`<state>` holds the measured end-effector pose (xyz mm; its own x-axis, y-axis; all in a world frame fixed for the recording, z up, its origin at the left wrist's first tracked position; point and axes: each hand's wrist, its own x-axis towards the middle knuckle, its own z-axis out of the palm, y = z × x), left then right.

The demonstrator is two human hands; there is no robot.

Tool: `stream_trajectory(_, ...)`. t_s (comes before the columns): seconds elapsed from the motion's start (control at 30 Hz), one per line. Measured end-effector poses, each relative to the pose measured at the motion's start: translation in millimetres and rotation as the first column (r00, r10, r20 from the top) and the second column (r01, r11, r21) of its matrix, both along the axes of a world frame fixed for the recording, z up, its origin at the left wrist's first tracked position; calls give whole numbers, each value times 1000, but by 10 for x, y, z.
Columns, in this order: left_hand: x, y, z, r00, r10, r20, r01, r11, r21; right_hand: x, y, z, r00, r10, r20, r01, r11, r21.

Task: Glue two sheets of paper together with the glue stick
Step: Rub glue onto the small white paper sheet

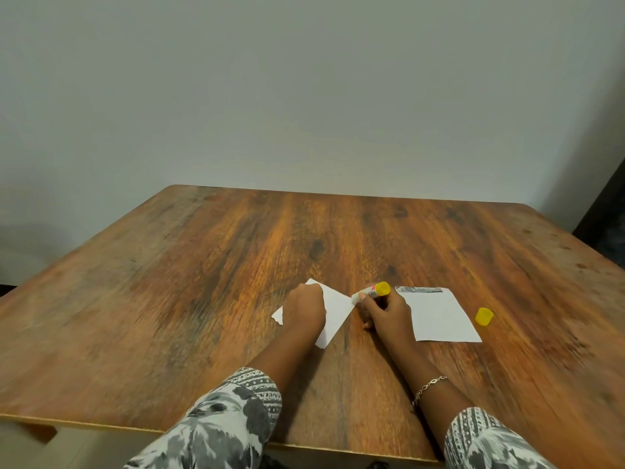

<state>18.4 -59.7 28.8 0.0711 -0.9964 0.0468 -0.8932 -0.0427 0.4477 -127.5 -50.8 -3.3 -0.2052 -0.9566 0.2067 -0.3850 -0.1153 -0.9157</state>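
Observation:
Two white paper sheets lie on the wooden table (236,265). The left sheet (338,306) sits turned like a diamond, with a torn left corner. My left hand (304,308) rests on it, fingers curled, pressing it flat. My right hand (384,309) grips the glue stick (372,292), a white tube with a yellow end; its open tip meets the left sheet's right corner. The second sheet (439,316) lies flat to the right of my right hand, with a dark printed strip along its far edge. The yellow cap (484,316) stands on the table beside that sheet.
The table's front edge runs close to my body, and its far edge meets a plain pale wall (304,96). A dark object (608,211) stands at the far right beyond the table. I wear patterned grey-and-white sleeves and a bracelet (427,387) on my right wrist.

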Motion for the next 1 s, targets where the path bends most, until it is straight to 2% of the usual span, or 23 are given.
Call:
stream_trajectory(0.53, 22, 28, 1, 1000, 18, -8, -18, 1000, 0, -11, -36, -46, 996, 15, -89, -15, 1000, 2)
stream_trajectory(1.0, 43, 44, -35, 998, 46, -45, -47, 998, -34, 39, 181, 3, 979, 135, -151, -133, 991, 28)
